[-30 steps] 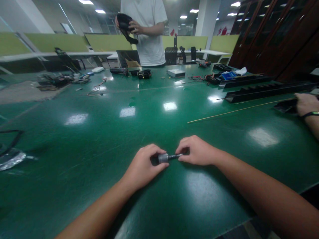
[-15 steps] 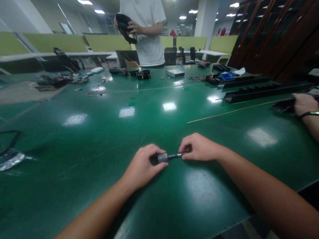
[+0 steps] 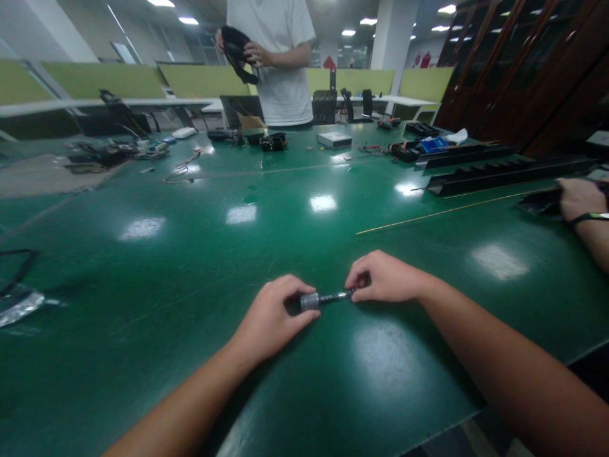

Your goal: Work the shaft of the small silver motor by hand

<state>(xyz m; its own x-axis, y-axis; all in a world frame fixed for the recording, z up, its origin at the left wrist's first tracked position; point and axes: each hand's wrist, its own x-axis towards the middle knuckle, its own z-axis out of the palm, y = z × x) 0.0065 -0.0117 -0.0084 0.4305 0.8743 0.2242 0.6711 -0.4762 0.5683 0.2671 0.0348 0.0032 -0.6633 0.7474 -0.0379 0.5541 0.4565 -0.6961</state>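
Note:
Just below the middle of the head view, my left hand is closed around a short grey metal cylinder, thumb on the near side and fingers on the far side. A thin dark rod with shiny spots sticks out of the cylinder to the right, lying nearly level. Its far end is pinched between the thumb and fingertips of my right hand, which hide the tip. Whether rod and cylinder are one piece I cannot tell. Both hands are low over the green tabletop.
A thin yellowish rod lies beyond my right hand. Long black channels are at the right, where another person's hand holds a black piece. Opposite stands a person holding a black strapped object. A silvery packet lies left.
My right hand has shifted slightly to the right along the rod, so a little more of it shows. The left hand stays around the cylinder. The view has barely moved.

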